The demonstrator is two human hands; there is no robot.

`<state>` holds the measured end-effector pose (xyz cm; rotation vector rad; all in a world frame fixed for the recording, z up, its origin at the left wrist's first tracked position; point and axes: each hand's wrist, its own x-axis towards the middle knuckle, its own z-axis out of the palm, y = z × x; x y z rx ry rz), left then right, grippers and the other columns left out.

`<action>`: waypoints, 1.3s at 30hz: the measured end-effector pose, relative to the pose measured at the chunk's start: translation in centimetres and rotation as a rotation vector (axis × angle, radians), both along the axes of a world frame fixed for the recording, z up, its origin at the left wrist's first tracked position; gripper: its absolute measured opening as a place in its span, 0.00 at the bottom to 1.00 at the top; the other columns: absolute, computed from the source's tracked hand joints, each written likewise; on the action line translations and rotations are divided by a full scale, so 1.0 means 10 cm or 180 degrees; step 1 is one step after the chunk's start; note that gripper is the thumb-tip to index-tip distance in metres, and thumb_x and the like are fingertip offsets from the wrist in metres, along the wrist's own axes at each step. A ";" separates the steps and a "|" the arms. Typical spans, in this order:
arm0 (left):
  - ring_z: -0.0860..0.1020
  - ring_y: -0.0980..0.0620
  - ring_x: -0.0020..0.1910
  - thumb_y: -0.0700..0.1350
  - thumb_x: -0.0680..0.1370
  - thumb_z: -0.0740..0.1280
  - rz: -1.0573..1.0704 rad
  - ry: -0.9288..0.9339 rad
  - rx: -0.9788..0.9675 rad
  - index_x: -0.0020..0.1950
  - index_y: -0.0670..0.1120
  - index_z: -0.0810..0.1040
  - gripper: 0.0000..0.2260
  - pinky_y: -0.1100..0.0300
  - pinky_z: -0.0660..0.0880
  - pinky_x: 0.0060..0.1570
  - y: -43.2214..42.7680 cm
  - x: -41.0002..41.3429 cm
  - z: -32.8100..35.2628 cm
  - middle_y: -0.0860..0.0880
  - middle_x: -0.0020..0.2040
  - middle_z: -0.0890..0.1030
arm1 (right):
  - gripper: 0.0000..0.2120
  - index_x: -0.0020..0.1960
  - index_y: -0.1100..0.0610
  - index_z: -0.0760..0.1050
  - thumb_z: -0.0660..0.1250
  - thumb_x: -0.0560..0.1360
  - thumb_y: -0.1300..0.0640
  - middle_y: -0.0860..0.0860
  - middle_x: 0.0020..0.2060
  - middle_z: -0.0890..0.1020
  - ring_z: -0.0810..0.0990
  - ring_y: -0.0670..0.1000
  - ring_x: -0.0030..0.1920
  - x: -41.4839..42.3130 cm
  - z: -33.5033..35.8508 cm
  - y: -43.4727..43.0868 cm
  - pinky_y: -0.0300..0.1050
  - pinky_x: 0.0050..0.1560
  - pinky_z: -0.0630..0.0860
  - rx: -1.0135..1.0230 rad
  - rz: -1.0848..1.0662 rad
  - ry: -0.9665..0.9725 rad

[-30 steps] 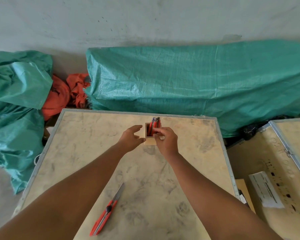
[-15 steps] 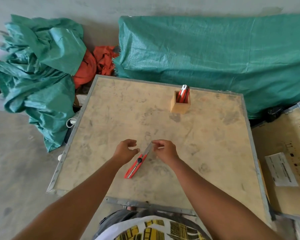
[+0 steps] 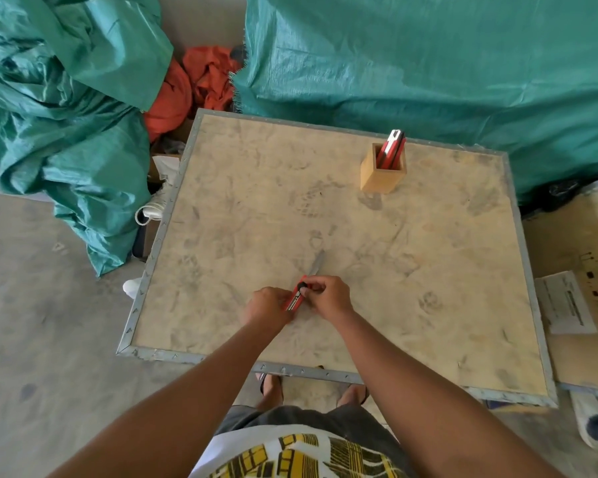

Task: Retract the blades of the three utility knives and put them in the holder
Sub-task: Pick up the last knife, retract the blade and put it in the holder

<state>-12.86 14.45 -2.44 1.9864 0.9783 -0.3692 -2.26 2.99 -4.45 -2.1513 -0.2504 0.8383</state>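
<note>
A red utility knife (image 3: pixel 297 295) is held over the near middle of the wooden table (image 3: pixel 428 270), its grey blade sticking out up and to the right. My left hand (image 3: pixel 268 306) grips the rear of its handle. My right hand (image 3: pixel 327 295) pinches the front of the handle at the black slider. A small square wooden holder (image 3: pixel 382 174) stands at the far right of the table. Two red utility knives (image 3: pixel 392 146) stand upright inside it, tops poking out.
Green tarps (image 3: pixel 428 63) cover bulky things behind and left of the table, with orange cloth (image 3: pixel 194 88) between them. A second wooden board with a paper sheet (image 3: pixel 565 301) lies to the right. Concrete floor is on the left; my feet show under the table's near edge.
Both hands left the holder and came back to the near side. They have picked up the red knife that lay flat; the view tilted down.
</note>
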 end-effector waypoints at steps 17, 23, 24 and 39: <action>0.87 0.46 0.45 0.38 0.75 0.73 0.0971 -0.1190 -0.1434 0.57 0.48 0.86 0.12 0.46 0.85 0.44 -0.14 0.49 0.86 0.47 0.49 0.87 | 0.11 0.56 0.56 0.84 0.73 0.76 0.65 0.48 0.46 0.87 0.86 0.46 0.46 0.75 1.01 -0.31 0.40 0.46 0.85 0.1056 -0.0104 0.0606; 0.86 0.47 0.49 0.33 0.76 0.71 0.0618 -0.1600 -0.1925 0.65 0.49 0.82 0.19 0.46 0.84 0.46 -0.27 0.82 1.28 0.47 0.54 0.86 | 0.12 0.55 0.50 0.85 0.73 0.76 0.64 0.50 0.51 0.88 0.87 0.47 0.49 1.11 1.48 -0.53 0.41 0.46 0.84 0.1425 0.0092 0.0347; 0.86 0.45 0.50 0.33 0.76 0.71 0.0547 -0.1633 -0.1939 0.65 0.50 0.81 0.20 0.46 0.84 0.47 -0.29 0.86 1.32 0.47 0.55 0.86 | 0.13 0.56 0.50 0.85 0.73 0.76 0.64 0.49 0.52 0.88 0.87 0.47 0.49 1.15 1.53 -0.56 0.41 0.46 0.84 0.1464 0.0102 0.0300; 0.86 0.44 0.52 0.28 0.77 0.68 0.0569 -0.2005 -0.1630 0.68 0.42 0.79 0.21 0.47 0.84 0.43 -0.44 1.31 1.47 0.45 0.53 0.87 | 0.12 0.58 0.54 0.85 0.75 0.75 0.60 0.49 0.55 0.87 0.85 0.48 0.54 1.51 1.76 -0.81 0.48 0.55 0.84 0.1234 0.0535 -0.0552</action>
